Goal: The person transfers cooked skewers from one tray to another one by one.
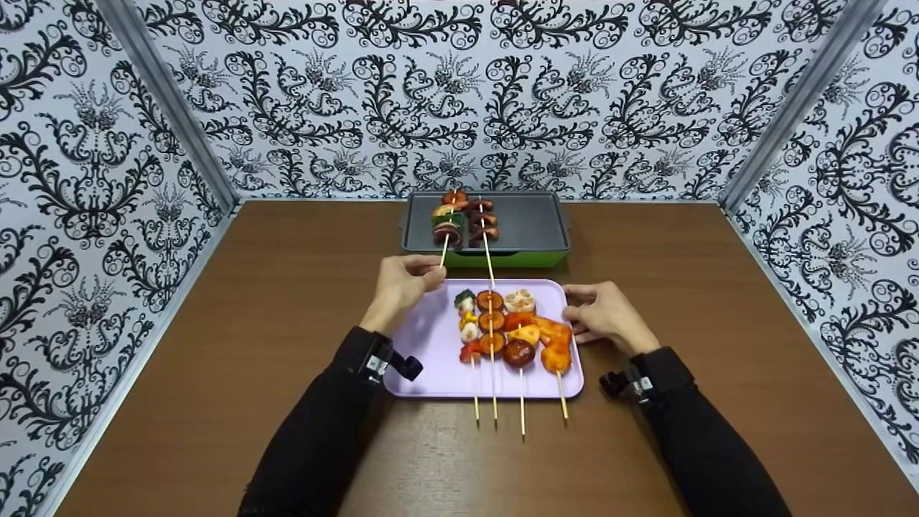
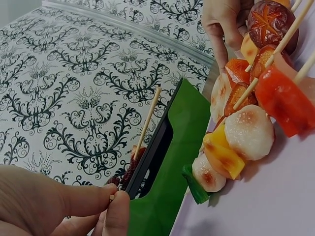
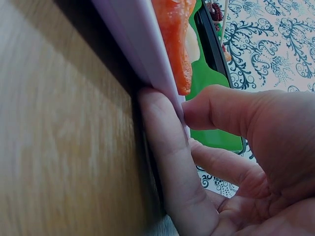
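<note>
My left hand (image 1: 403, 289) pinches the stick end of a mixed skewer (image 1: 448, 228) between thumb and fingertips. That skewer's food lies over the left part of the grill plate (image 1: 533, 219), and the left wrist view shows its cut stick tip (image 2: 112, 197) at the fingertips. Beside it on the grill is a skewer of dark browned pieces (image 1: 483, 221), its stick pointing toward the tray. My right hand (image 1: 607, 314) grips the right edge of the lilac tray (image 1: 427, 359), thumb on the rim and a finger beneath it in the right wrist view.
Several skewers lie on the tray: a vegetable one (image 1: 468, 332), one of round orange slices (image 1: 491, 321), one with a mushroom (image 1: 518, 353) and one of orange-glazed meat (image 1: 556, 352). Their sticks overhang the front edge. Patterned walls (image 1: 459, 108) enclose the wooden table (image 1: 287, 301).
</note>
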A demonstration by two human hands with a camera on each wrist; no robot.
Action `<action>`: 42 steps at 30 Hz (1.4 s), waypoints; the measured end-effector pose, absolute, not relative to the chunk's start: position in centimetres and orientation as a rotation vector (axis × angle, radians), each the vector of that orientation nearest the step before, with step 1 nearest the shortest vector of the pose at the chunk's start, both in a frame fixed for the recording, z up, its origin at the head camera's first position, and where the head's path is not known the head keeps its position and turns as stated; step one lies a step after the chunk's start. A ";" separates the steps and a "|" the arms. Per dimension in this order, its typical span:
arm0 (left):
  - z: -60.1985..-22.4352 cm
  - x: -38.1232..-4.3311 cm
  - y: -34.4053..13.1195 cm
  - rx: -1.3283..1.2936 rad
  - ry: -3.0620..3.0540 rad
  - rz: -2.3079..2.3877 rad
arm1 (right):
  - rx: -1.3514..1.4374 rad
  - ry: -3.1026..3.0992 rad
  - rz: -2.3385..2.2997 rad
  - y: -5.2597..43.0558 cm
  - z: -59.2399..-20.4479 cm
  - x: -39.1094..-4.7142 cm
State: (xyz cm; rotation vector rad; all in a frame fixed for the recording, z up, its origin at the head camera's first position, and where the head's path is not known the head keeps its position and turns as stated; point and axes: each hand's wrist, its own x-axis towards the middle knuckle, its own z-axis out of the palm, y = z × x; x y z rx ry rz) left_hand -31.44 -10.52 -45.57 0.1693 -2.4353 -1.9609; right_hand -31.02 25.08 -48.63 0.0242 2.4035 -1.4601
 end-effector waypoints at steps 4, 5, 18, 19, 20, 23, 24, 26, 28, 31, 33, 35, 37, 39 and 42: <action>-45.3 -31.2 -10.5 0.172 -2.444 -1.958 | 0.011 2.395 -1.479 25.1 -48.7 -31.0; -45.2 -31.1 -10.5 0.175 -2.442 -1.965 | 0.013 2.396 -1.479 25.1 -48.7 -31.0; -44.7 -30.3 -10.6 0.185 -2.419 -1.972 | 0.011 2.410 -1.472 25.1 -48.8 -31.1; -44.7 -30.2 -10.6 0.185 -2.425 -1.960 | 0.011 2.412 -1.470 25.1 -48.8 -31.1; -44.6 -30.1 -10.6 0.185 -2.428 -1.956 | 0.011 2.413 -1.469 25.1 -48.8 -31.1; -44.4 -29.7 -10.7 0.189 -2.409 -1.991 | 0.007 2.413 -1.464 25.2 -48.8 -31.1; -44.4 -29.6 -10.7 0.192 -2.400 -2.007 | 0.007 2.413 -1.463 25.2 -48.8 -31.1; -44.3 -29.4 -10.7 0.191 -2.383 -2.033 | 0.006 2.409 -1.464 25.2 -48.8 -31.1; -44.3 -29.1 -10.7 0.182 -2.359 -2.058 | 0.004 2.401 -1.466 25.2 -48.8 -31.1; -44.4 -28.8 -10.7 0.151 -2.338 -2.061 | 0.003 2.390 -1.472 25.2 -48.8 -31.0; -44.4 -28.5 -10.7 0.136 -2.326 -2.066 | 0.003 2.388 -1.474 25.2 -48.9 -31.0; -44.4 -28.2 -10.7 0.124 -2.322 -2.067 | 0.004 2.391 -1.474 25.2 -48.9 -31.0; -44.4 -28.0 -10.7 0.114 -2.324 -2.070 | 0.005 2.394 -1.472 25.2 -48.8 -31.0; -44.4 -27.7 -10.7 0.104 -2.335 -2.066 | 0.008 2.396 -1.472 25.1 -48.8 -31.1; -44.3 -27.3 -10.6 0.090 -2.349 -2.055 | 0.007 2.398 -1.470 25.1 -48.8 -31.1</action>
